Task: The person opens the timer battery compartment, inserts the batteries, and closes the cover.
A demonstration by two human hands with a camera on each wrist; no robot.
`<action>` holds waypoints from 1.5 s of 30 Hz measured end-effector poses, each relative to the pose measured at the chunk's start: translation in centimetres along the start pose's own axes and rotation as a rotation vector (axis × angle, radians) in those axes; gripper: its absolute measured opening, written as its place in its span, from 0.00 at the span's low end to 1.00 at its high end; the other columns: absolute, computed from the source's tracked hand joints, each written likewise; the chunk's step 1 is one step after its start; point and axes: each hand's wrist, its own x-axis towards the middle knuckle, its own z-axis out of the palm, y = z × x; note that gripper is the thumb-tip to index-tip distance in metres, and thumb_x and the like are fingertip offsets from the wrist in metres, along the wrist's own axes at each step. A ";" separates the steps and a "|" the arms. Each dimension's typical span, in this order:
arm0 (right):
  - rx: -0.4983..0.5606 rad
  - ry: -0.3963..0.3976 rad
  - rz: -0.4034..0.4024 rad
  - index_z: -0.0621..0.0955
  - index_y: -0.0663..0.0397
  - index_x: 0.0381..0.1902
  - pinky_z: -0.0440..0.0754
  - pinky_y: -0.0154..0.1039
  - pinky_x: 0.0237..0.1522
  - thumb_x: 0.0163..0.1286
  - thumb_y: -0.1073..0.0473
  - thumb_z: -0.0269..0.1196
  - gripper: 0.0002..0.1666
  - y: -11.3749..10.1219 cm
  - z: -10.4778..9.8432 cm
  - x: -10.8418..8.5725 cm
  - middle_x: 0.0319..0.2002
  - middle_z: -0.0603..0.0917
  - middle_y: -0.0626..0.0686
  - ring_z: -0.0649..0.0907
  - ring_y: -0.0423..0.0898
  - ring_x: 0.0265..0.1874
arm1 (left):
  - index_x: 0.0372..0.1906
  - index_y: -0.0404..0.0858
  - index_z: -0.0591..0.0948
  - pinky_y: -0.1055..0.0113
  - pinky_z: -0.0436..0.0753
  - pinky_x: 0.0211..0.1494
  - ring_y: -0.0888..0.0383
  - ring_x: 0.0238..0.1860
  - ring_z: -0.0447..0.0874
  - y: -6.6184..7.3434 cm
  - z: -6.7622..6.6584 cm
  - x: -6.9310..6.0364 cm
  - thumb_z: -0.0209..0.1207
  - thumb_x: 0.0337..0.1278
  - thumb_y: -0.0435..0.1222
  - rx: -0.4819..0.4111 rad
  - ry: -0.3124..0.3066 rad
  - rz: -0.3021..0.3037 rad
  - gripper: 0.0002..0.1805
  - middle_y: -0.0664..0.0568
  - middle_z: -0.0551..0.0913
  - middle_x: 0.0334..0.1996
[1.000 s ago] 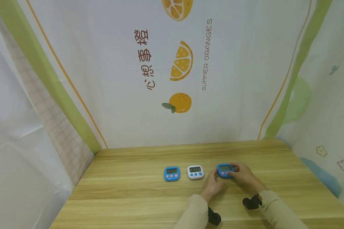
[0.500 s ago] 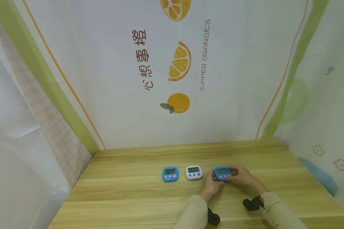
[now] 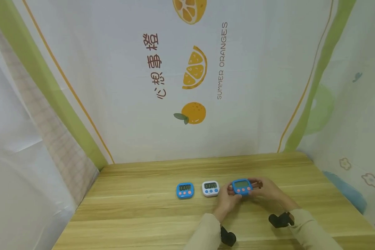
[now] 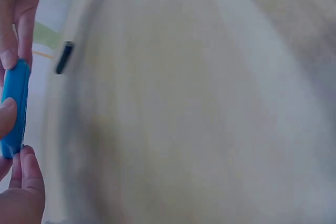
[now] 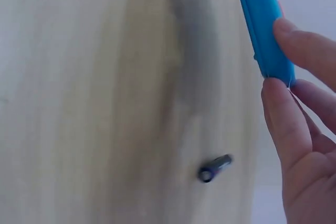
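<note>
Both hands hold a blue kitchen timer (image 3: 241, 187) with pink buttons and a blank display, seen clear of the table in the wrist views. My left hand (image 3: 227, 201) pinches its left side, thumb at the front and fingertips at the end. On the other side my right hand (image 3: 266, 189) grips it between thumb and fingers. A small dark cylinder (image 5: 214, 169), which looks like a battery, lies on the table near the right hand; the left wrist view shows a dark cylinder (image 4: 64, 57) too.
To the left of the hands lie a white timer (image 3: 210, 188) with blue buttons and another blue timer (image 3: 185, 191), both with lit digits. The wooden table (image 3: 128, 208) meets a printed cloth backdrop (image 3: 237, 132) at its far edge.
The held timer has shifted slightly left between the hands and changed its tilt. My left fingers have closed in on its side. The view has drifted slightly; the other timers stay put.
</note>
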 end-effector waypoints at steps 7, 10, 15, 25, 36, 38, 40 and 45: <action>-0.006 0.007 -0.030 0.64 0.78 0.55 0.80 0.39 0.37 0.56 0.60 0.64 0.35 -2.2 -0.7 0.5 0.48 0.73 0.71 0.76 0.61 0.43 | 0.53 0.30 0.71 0.65 0.77 0.48 0.53 0.43 0.76 1.9 -2.8 0.6 0.65 0.43 0.31 0.026 -0.098 0.055 0.28 0.48 0.76 0.40; 0.000 0.006 -0.041 0.65 0.76 0.55 0.81 0.39 0.37 0.57 0.59 0.64 0.35 -3.6 -0.7 0.8 0.48 0.73 0.69 0.76 0.61 0.44 | 0.54 0.31 0.70 0.65 0.75 0.51 0.52 0.46 0.75 2.6 -4.3 0.7 0.64 0.45 0.35 0.032 -0.142 0.075 0.28 0.48 0.76 0.43; 0.030 0.000 -0.046 0.68 0.72 0.55 0.80 0.37 0.38 0.56 0.58 0.64 0.33 -6.1 -0.1 1.2 0.47 0.74 0.65 0.76 0.58 0.44 | 0.54 0.31 0.69 0.62 0.73 0.55 0.49 0.51 0.73 4.2 -7.0 0.4 0.64 0.45 0.35 0.034 -0.202 0.125 0.28 0.44 0.75 0.47; 0.113 0.004 -0.031 0.70 0.72 0.53 0.80 0.35 0.38 0.54 0.57 0.66 0.33 -9.4 2.3 2.1 0.47 0.76 0.65 0.78 0.54 0.42 | 0.56 0.30 0.66 0.63 0.74 0.53 0.46 0.53 0.71 7.3 -12.1 -1.1 0.64 0.44 0.31 -0.059 -0.299 0.073 0.31 0.40 0.71 0.51; 0.156 -0.039 -0.100 0.68 0.75 0.54 0.79 0.35 0.41 0.60 0.58 0.60 0.29 -10.0 4.5 2.5 0.47 0.75 0.66 0.77 0.56 0.45 | 0.58 0.33 0.68 0.64 0.77 0.49 0.51 0.50 0.74 5.5 -14.1 -1.3 0.63 0.47 0.40 -0.039 -0.334 0.050 0.32 0.43 0.76 0.49; 0.157 -0.042 -0.108 0.68 0.74 0.54 0.78 0.36 0.43 0.62 0.58 0.59 0.29 -10.0 4.7 2.6 0.48 0.75 0.66 0.76 0.56 0.47 | 0.58 0.33 0.68 0.64 0.77 0.49 0.51 0.50 0.74 5.4 -14.4 -1.5 0.63 0.48 0.43 -0.033 -0.316 0.042 0.32 0.43 0.75 0.49; 0.145 -0.032 -0.113 0.68 0.73 0.55 0.78 0.37 0.45 0.62 0.57 0.58 0.29 -9.9 4.9 2.6 0.48 0.76 0.64 0.75 0.56 0.48 | 0.57 0.32 0.69 0.61 0.76 0.50 0.51 0.50 0.74 5.3 -14.5 -1.7 0.63 0.48 0.44 -0.032 -0.294 0.034 0.32 0.42 0.75 0.49; 0.136 -0.001 -0.162 0.70 0.68 0.55 0.77 0.38 0.47 0.61 0.56 0.60 0.28 -10.2 5.3 2.8 0.50 0.75 0.62 0.73 0.58 0.50 | 0.54 0.30 0.71 0.59 0.75 0.51 0.50 0.47 0.76 5.2 -14.6 -2.0 0.59 0.52 0.45 -0.053 -0.235 0.027 0.29 0.42 0.77 0.46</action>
